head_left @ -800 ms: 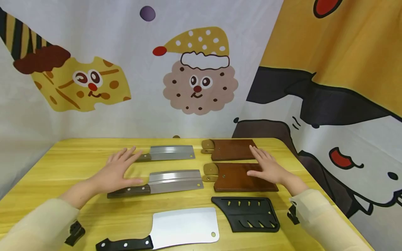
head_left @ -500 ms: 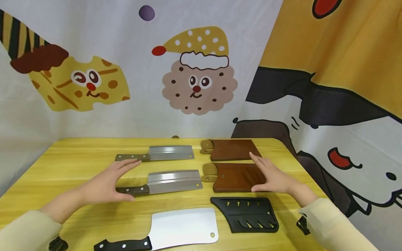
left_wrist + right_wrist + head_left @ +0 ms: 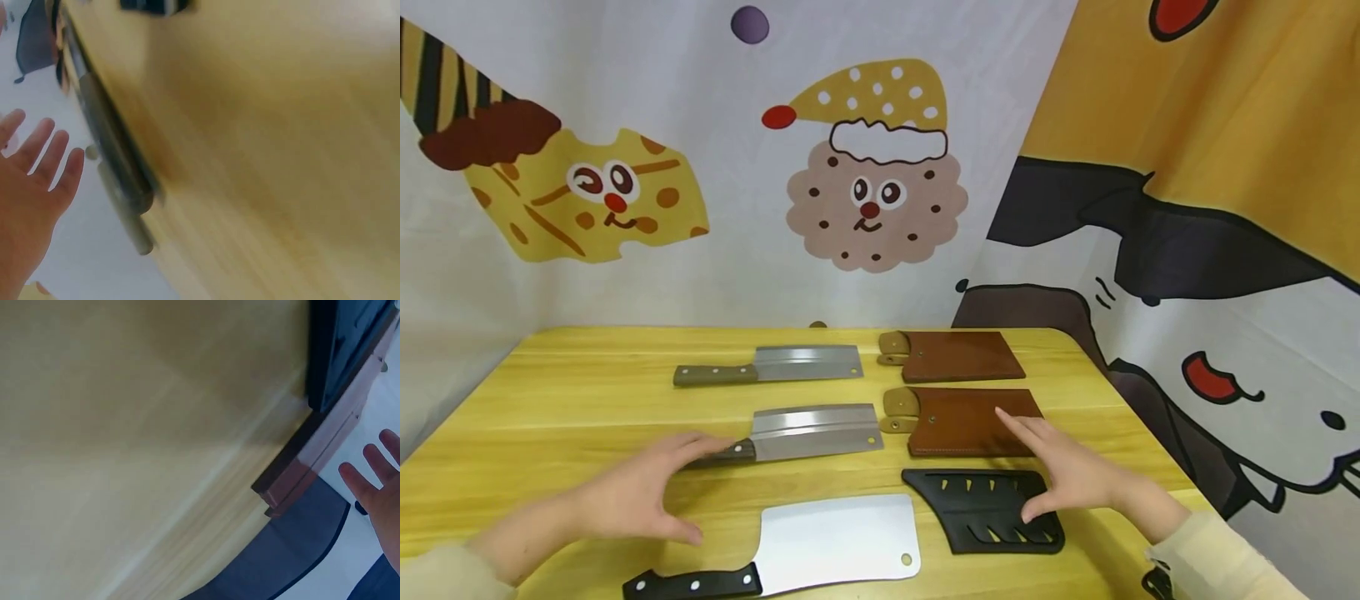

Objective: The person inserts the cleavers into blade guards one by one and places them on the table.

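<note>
My left hand (image 3: 632,492) hovers with spread fingers, overlapping the handle of the middle cleaver (image 3: 816,433) in the head view. The left wrist view shows its fingers apart and holding nothing, with a dark knife handle (image 3: 115,144) beyond. My right hand (image 3: 1075,471), also spread and holding nothing, is over the black slotted blade guard (image 3: 977,508) and the lower right of the nearer brown leather sheath (image 3: 962,421). Closest to me lies a broad cleaver (image 3: 838,542) with a black riveted handle. At the back lies a smaller cleaver (image 3: 808,362) with a brownish handle.
A second brown leather sheath (image 3: 962,356) lies at the back right, with a tan snap strap. All rest on a yellow wood-grain table (image 3: 580,375), whose far edge meets a cartoon-printed curtain (image 3: 737,283).
Both hands have drawn back toward me, the left from between the two farther cleavers, the right from the leather sheaths to the black guard. The cleavers and covers have stayed in place.
</note>
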Tool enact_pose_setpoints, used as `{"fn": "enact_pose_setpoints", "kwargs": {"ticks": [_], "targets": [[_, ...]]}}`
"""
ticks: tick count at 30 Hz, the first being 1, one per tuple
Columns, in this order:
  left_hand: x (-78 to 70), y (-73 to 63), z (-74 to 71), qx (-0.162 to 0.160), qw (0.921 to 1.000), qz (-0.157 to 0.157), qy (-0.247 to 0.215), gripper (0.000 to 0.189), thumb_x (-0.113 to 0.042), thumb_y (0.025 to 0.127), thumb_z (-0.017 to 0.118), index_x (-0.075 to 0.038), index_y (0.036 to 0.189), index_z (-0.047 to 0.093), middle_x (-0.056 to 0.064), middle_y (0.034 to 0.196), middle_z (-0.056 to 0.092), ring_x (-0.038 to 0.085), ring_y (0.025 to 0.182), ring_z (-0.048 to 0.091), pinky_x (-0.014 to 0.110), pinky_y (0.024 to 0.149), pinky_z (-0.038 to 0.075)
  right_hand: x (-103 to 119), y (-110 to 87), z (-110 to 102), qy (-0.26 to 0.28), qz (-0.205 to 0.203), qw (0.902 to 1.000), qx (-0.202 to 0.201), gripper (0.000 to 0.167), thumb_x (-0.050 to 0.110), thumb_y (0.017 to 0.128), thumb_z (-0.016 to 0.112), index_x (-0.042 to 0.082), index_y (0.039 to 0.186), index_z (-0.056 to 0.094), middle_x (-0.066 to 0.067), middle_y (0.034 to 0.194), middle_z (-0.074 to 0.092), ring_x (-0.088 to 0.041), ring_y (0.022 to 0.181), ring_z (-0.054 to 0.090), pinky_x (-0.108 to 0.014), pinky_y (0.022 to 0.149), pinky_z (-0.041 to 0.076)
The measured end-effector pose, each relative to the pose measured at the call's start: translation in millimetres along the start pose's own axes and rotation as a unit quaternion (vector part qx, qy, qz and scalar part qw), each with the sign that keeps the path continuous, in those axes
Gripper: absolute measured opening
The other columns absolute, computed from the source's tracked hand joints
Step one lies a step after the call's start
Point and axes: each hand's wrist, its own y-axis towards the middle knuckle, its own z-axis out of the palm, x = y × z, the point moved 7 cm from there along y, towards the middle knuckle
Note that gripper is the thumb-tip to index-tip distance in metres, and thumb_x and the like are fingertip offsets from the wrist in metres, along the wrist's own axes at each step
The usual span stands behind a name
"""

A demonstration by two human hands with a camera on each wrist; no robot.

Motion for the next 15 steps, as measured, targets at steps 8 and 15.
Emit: {"fn": "enact_pose_setpoints", "kwargs": {"ticks": [8,15], "targets": [[-3.4,-16.1,28.5,0.039,0.9980,0.046,-0.018,0.090,-0.059,0.062,0.077,-0.020,0.137,0.045,0.006,0.126,0.054,0.020,0.110,0.054,0.036,0.082,0.051,7,-7.5,18,-0.017,-0.024,0.9986,0.045,0.124,0.062,0.056,0.078,0.013,0.152,0.015,-0.006,0.134,0.046,-0.017,0.114,0.046,-0.036,0.079,0.049],[-9.3,-19.7,43.2,0.053,0.9954,0.073,-0.034,0.077,-0.058,0.066,0.076,-0.023,0.131,0.050,-0.006,0.120,0.055,0.004,0.103,0.053,0.027,0.081,0.050,10,-7.9,26,-0.049,-0.033,0.9962,0.064,0.119,0.071,0.057,0.070,0.008,0.148,0.027,-0.007,0.136,0.045,-0.023,0.116,0.047,-0.041,0.082,0.049]]}}
